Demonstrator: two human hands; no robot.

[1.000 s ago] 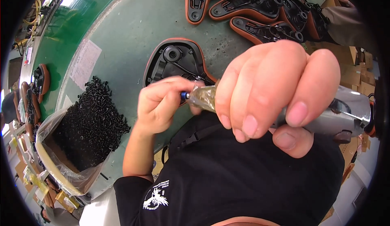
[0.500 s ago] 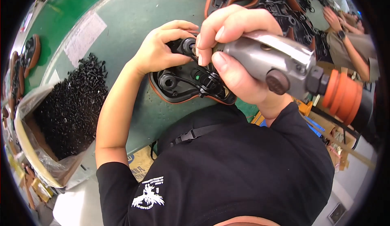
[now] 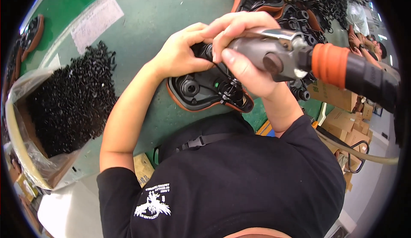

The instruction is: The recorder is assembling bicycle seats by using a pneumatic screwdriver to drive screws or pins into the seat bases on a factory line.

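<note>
A bicycle saddle (image 3: 181,96) lies upside down on the green table, its black underside showing and its edge orange-brown. My left hand (image 3: 177,54) is closed round its far left part, near a round black spring or bumper. In my right hand (image 3: 252,73) is a metal air screwdriver (image 3: 257,52), fingers and thumb wrapped round its front. The tool's nose points left at the saddle beside my left fingers. My hands touch or nearly touch there, and the tool tip is hidden behind my fingers.
To the left, a plastic-lined box (image 3: 17,131) holds many small black screw-like parts (image 3: 70,105). A paper sheet (image 3: 97,24) lies on the table. More saddles (image 3: 257,0) are piled at the far right. A black hose with an orange sleeve (image 3: 329,65) trails right; cartons (image 3: 338,124) stand beyond.
The screwdriver's rear and hose have swung up and left, so the tool sits more level. My right fingers have come closer to my left hand. The whole view has shifted slightly.
</note>
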